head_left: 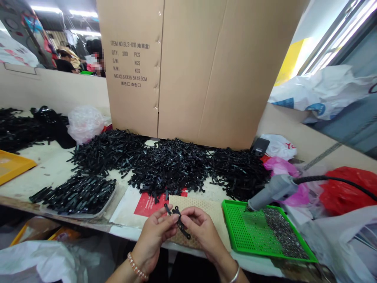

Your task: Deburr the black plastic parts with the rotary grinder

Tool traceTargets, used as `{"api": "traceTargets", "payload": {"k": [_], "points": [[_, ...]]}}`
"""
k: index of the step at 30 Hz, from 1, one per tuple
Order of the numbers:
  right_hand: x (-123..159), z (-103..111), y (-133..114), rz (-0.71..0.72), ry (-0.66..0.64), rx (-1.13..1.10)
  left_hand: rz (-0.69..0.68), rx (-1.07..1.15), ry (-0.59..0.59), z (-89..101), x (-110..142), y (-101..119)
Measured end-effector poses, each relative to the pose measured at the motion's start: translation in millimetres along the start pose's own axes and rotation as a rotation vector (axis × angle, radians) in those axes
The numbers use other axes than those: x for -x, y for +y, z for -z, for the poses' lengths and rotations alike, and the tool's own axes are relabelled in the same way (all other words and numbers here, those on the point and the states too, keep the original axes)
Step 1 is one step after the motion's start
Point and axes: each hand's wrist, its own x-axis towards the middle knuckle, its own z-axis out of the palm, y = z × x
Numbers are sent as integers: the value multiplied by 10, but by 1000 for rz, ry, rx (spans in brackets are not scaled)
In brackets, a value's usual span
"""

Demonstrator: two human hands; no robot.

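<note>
My left hand (154,236) and my right hand (200,228) meet over the near table edge. Together they pinch a thin black plastic strip (178,221) that runs slanted between their fingertips. Both hands have their fingers closed on it. Under them lies a beige perforated mat (206,210). A big heap of the same black strips (171,165) spreads across the table behind. A grey electric screwdriver (271,192) rests with its tip on a green tray (244,232) to the right of my right hand.
Small metal screws (279,232) fill the green tray's right side. A tray of stacked black strips (79,194) sits at left, with a yellow tray (11,165) beyond. A tall cardboard box (188,67) stands behind. Plastic bags (341,192) crowd the right.
</note>
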Motion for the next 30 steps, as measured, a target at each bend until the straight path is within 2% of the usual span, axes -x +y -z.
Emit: {"api": "traceTargets", "payload": {"k": [5,7,9,10,12,14,15,16,20,22,24,27,30], "points": [[75,-22,145,164,57,140,160,86,-111,50,-29,-112],[169,11,178,247,59,288,204,80,-156,63,-46,-163],[324,70,188,390,110,518,201,54,-167,55,-75,-195],[412,107,181,500,185,639,197,34,-155,41,-95,-200],[556,189,135,743,459,799,198,-21,-115,-9,-144,-184],[589,266,48,870,740,759,210,-85,-78,-86,-205,-146],[547,299,-8,859,813,685,212,-114,-72,-131,-239,-125],[470,326,-69,800,813,600,210,-138,-70,-179,-273,-107],[-22,386,-360,524,547,353,192,-217,-96,-377,-388,-69],[-207,415,-527,452,428,265,195,-248,-122,-473,-426,-71],[-271,484,-681,428,357,215,204,-267,-157,-571,-460,-94],[-173,721,-787,453,398,198,229,-287,-238,-725,-532,-195],[1,1081,-650,448,585,179,244,-331,-292,-845,-639,-367]]}}
